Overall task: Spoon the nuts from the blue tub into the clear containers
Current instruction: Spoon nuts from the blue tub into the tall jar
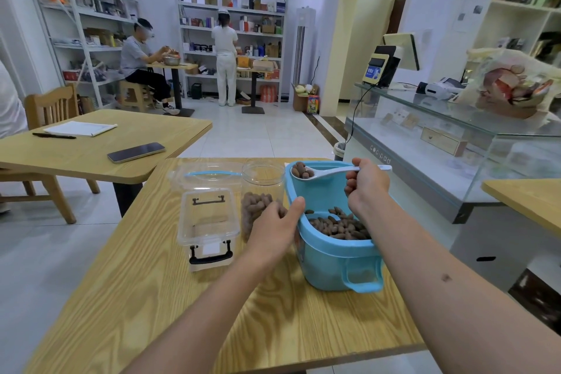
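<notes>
A person's right hand (365, 182) pinches the handle of a white spoon (321, 172), its bowl loaded with a few nuts and held above the far rim of the blue tub (337, 255). The tub stands near the counter's (145, 297) right edge, a layer of brown nuts (337, 226) lying inside. The left hand (274, 229) has its thumb on the tub's left rim, while its fingers curl against the clear jar (262, 191) just left of the tub; whether that grip closes round the jar is hard to tell. The jar is partly filled with nuts. A clear box (208, 218) with black latches stands left of the jar, nearer the counter's left edge. A lid (206, 174) with a blue handle lies behind the box, toward the far edge.
</notes>
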